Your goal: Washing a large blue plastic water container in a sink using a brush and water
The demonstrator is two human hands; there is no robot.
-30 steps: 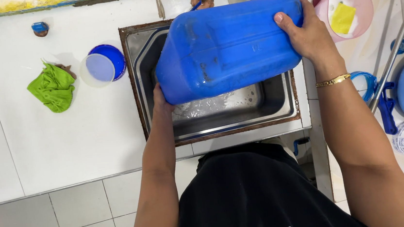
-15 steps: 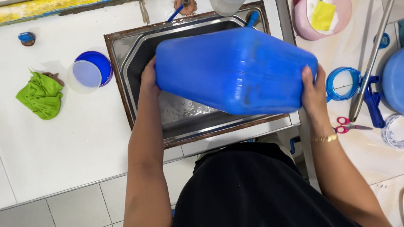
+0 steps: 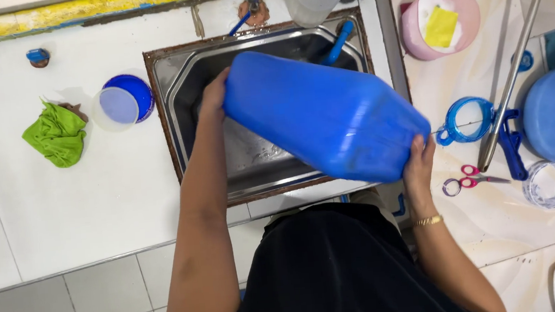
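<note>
Swung further round since a moment ago, the blue jug (image 3: 324,115) now lies tilted over the sink (image 3: 180,77), its far end up at the sink's back left, its near end past the front right rim. My left hand (image 3: 213,96) is clasped on the far end, my right hand (image 3: 418,162) cups the near corner from below. Right of the sink lie scissors (image 3: 468,178); left of it, a green cloth (image 3: 56,133). Keeping both grips firm and the weight above the basin seems wise.
</note>
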